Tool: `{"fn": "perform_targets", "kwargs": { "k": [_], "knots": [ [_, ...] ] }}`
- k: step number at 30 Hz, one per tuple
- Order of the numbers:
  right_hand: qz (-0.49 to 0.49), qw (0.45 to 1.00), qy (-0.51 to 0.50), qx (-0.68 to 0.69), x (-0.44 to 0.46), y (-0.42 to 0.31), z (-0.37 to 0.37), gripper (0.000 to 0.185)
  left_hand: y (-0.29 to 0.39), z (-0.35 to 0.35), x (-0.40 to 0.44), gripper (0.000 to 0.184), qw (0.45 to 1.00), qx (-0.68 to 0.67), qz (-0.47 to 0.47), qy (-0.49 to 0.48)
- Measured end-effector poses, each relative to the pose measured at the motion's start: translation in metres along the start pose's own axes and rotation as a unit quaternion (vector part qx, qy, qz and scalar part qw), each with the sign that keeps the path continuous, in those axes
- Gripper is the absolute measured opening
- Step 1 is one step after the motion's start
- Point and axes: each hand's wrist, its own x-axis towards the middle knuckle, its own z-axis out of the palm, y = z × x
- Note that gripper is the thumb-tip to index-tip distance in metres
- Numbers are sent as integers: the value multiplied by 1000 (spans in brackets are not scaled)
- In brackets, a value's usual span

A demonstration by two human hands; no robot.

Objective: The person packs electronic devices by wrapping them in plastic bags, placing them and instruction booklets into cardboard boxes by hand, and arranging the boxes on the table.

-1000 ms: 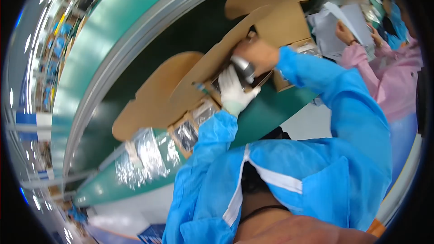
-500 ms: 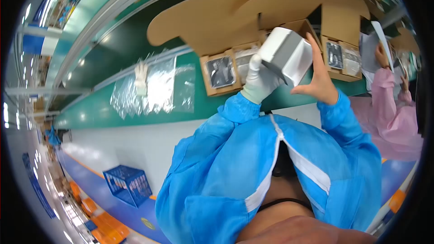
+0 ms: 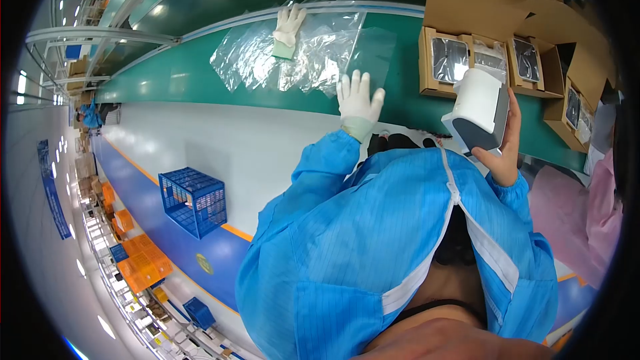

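My left hand [image 3: 359, 100], in a white glove, is empty with its fingers spread, beside the near edge of the clear plastic bags [image 3: 313, 47]. A loose white glove [image 3: 287, 30] lies on those bags. My bare right hand [image 3: 508, 147] grips a white and grey device [image 3: 477, 110] from its right side, thumb underneath. Just beyond the device stands an open cardboard box [image 3: 427, 60] with a dark bagged item [image 3: 450, 60] and a clear-wrapped item [image 3: 490, 59] inside.
More open cardboard boxes [image 3: 563, 117] stand to the right on the green work surface [image 3: 173, 70]. A person in pink [image 3: 577, 217] is at the right edge. A blue crate [image 3: 193, 200] sits on the floor at the left, with orange crates [image 3: 143, 263] farther off.
My left hand has let go of the device and moved left toward the plastic bags. The device is now in my right hand alone. The view has shifted left.
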Motion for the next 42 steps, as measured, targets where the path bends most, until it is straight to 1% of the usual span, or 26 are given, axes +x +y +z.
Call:
{"fn": "perform_targets", "kwargs": {
  "k": [1,3,4,6,7,8,10,11,12,14,15,19,21,22,24,25,26,27,30,31,32,34,35,36,38,42],
  "knots": [
    [0,1000,2,3,-2,-1,8,109,-4,6,-1,45,1000,-3,2,-4],
    [5,1000,11,3,-9,0,21,109,-3,19,-1,51,996,4,80,-29],
    [16,1000,14,5,-13,3,26,109,-1,23,4,51,996,0,85,-34],
    [33,999,25,5,-23,11,34,110,3,32,18,46,986,-31,-82,-142],
    [36,999,22,-12,-28,15,38,109,-6,48,21,35,991,-54,-93,-81],
    [39,999,19,-29,-34,19,42,109,-21,61,27,28,985,-69,-95,-126],
    [37,997,32,-57,-44,27,50,108,-37,61,37,25,956,-164,-127,-209],
    [34,996,32,-80,-47,29,54,108,-44,56,40,22,943,-187,-109,-253],
    [32,994,33,-102,-50,30,58,107,-49,53,42,22,943,-187,-105,-256],
    [45,995,41,-80,-54,32,65,107,-60,45,41,16,847,-341,-181,-366],
    [46,995,41,-76,-53,33,67,107,-47,14,46,11,793,-389,-254,-395],
    [25,996,41,-79,-45,39,73,108,-55,21,41,17,773,-408,-260,-410],
    [15,996,42,-83,-45,41,73,108,-54,23,39,28,745,-425,-271,-437],
    [16,996,47,-74,-45,42,71,108,-52,24,37,28,745,-424,-271,-437],
    [20,996,52,-64,-51,44,68,108,-44,27,30,33,801,-388,-237,-390],
    [31,996,59,-51,-54,46,66,108,-36,30,23,33,800,-387,-237,-392],
    [42,996,66,-39,-58,48,63,108,-26,33,16,34,903,-270,-123,-312],
    [44,996,68,-40,-61,48,61,108,-20,34,11,35,965,-141,-2,-220],
    [59,994,77,-46,-71,47,56,108,-10,44,16,33,956,-80,6,-283],
    [55,994,73,-57,-73,48,55,108,-12,46,25,32,933,-94,-8,-346],
    [53,994,68,-68,-76,49,55,108,-17,46,31,32,933,-94,-4,-348],
    [63,993,64,-72,-81,50,54,107,-29,41,42,27,839,-272,-160,-443],
    [71,993,56,-76,-83,51,54,107,-32,38,47,25,813,-306,-188,-458],
    [70,993,59,-75,-84,54,55,107,-35,40,50,25,814,-305,-185,-459],
    [65,995,53,-51,-84,59,59,107,-43,44,54,23,754,-370,-228,-492],
    [63,996,55,-12,-76,65,69,106,-46,44,59,22,735,-363,-239,-519]
  ]
}}
